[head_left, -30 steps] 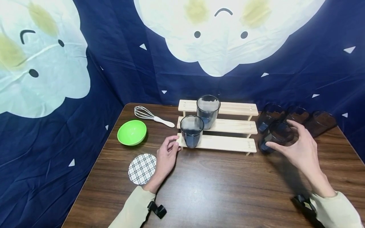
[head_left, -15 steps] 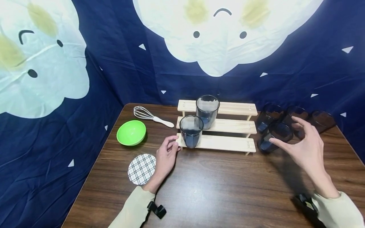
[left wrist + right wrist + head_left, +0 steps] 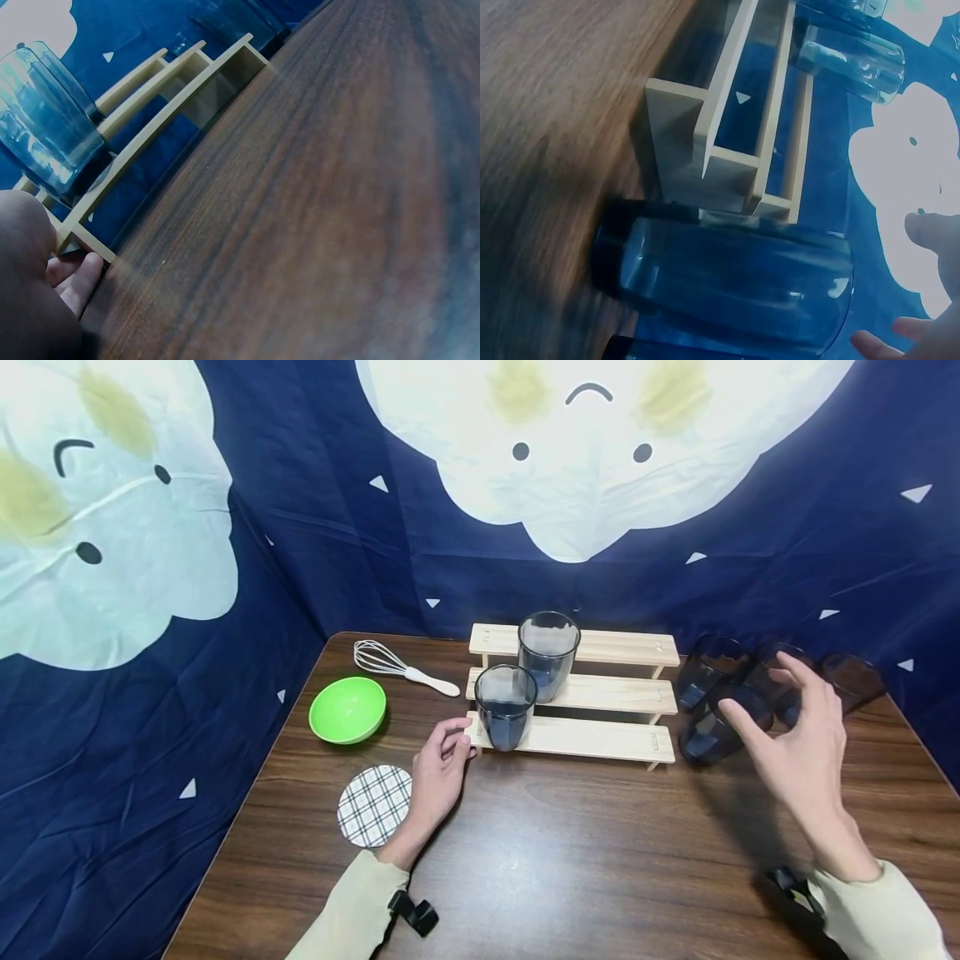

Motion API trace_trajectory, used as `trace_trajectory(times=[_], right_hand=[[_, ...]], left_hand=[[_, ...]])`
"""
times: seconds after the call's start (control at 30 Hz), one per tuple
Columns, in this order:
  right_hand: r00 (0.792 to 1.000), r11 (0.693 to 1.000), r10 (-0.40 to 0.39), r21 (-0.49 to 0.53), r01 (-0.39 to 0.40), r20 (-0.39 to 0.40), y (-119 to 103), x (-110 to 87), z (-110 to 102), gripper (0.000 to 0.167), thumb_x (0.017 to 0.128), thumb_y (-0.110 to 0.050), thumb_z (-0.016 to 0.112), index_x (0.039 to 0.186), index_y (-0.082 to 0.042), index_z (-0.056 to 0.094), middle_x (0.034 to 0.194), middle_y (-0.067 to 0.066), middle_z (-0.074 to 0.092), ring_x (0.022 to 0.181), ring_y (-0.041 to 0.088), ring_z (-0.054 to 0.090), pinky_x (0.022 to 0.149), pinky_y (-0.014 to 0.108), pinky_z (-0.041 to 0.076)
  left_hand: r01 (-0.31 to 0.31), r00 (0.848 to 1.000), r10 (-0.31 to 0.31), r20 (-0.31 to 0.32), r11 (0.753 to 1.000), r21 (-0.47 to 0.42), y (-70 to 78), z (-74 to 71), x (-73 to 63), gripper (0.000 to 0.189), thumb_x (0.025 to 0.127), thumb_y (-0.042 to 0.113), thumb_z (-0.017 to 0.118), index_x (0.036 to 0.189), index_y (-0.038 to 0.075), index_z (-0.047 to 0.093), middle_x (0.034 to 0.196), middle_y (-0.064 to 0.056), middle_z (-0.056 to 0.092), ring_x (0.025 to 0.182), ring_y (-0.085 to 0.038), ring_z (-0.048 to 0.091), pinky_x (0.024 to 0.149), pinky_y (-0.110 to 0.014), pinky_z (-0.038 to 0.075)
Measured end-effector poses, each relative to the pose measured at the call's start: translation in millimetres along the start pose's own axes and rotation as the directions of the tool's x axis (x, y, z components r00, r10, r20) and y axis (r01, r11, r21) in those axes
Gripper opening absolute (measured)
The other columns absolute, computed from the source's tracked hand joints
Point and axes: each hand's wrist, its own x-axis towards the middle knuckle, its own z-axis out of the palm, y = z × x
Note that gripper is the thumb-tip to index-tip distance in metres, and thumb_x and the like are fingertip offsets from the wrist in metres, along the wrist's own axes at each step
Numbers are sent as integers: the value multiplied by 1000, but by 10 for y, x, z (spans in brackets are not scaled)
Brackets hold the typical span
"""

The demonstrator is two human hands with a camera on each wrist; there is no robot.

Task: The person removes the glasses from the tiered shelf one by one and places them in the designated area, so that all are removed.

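Observation:
A three-tier wooden display rack (image 3: 592, 739) stands at the back of the table. My left hand (image 3: 438, 777) pinches the left end of its lowest tier; the left wrist view has fingertips (image 3: 84, 283) beside the rack's end leg. One dark glass tumbler (image 3: 506, 710) stands on the lowest tier, and another tumbler (image 3: 547, 660) on the middle one, both at the left. Right of the rack, my right hand (image 3: 802, 760) hovers with thumb and fingers spread beside a dark tumbler (image 3: 705, 735). In the right wrist view, that tumbler (image 3: 727, 277) stands apart from the fingers.
Several more dark tumblers (image 3: 851, 681) cluster behind the right hand. On the left lie a white whisk (image 3: 431, 681), a green bowl (image 3: 347, 710) and a round checked coaster (image 3: 371, 806). A navy curtain (image 3: 300, 510) hangs behind the table.
My right hand has drawn back from around the near tumbler's rim, up and slightly to the right. The tumbler stays in place. My left hand has kept its hold on the rack.

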Motion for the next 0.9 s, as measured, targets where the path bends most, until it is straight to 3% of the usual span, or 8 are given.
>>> trace_trajectory(times=[0.07, 0.23, 0.3, 0.53, 0.7, 0.9], right_hand=[[1000, 1000, -20, 10, 20, -8, -27, -3, 13, 84, 84, -14, 91, 161, -15, 58, 139, 28, 68, 132, 38, 52, 108, 29, 35], [997, 995, -78, 54, 79, -26, -82, -9, 89, 79, 84, -18, 91, 157, -13, 61, 137, 25, 70, 131, -1, 47, 106, 20, 33], [994, 992, -104, 74, 106, -31, -99, -13, 130, 77, 85, -22, 92, 155, -12, 63, 136, 25, 71, 130, -8, 45, 107, 19, 33], [982, 973, -187, 135, 189, -26, -177, 8, 249, 76, 91, -44, 89, 153, -7, 64, 134, 26, 71, 135, -3, 50, 113, 17, 36], [982, 969, -191, 157, 189, 1, -289, 18, 318, 73, 87, -25, 94, 153, -9, 65, 133, 22, 72, 132, -2, 53, 111, 15, 37], [980, 970, -183, 176, 168, 71, -417, 15, 391, 82, 79, -4, 95, 154, -12, 64, 136, 19, 71, 131, 3, 54, 111, 15, 38]], left_hand=[[0, 1000, 0, -1, 1000, 0, 2, 2, 1, 25, 111, -2, 62, 134, -3, 69, 111, -27, 80, 101, -44, 81, 96, -35, 68], [4, 1000, -3, -8, 1000, 4, -3, 3, 3, 24, 111, -3, 62, 134, -3, 69, 112, -28, 80, 101, -43, 81, 96, -35, 69], [9, 1000, -9, -7, 1000, 2, -5, 4, 1, 25, 110, -3, 62, 134, -3, 69, 112, -27, 80, 101, -43, 81, 96, -35, 69], [11, 1000, -11, -6, 1000, 4, -24, 0, 4, 24, 111, -2, 61, 134, -2, 69, 112, -27, 80, 102, -43, 81, 96, -36, 69], [14, 1000, -14, -7, 1000, 9, -13, 4, 6, 24, 111, -3, 61, 134, -2, 69, 111, -27, 80, 101, -43, 81, 95, -36, 69], [8, 1000, -8, -9, 1000, 9, 8, 10, 4, 24, 111, -2, 62, 134, -2, 69, 111, -27, 80, 101, -43, 81, 95, -36, 69]])
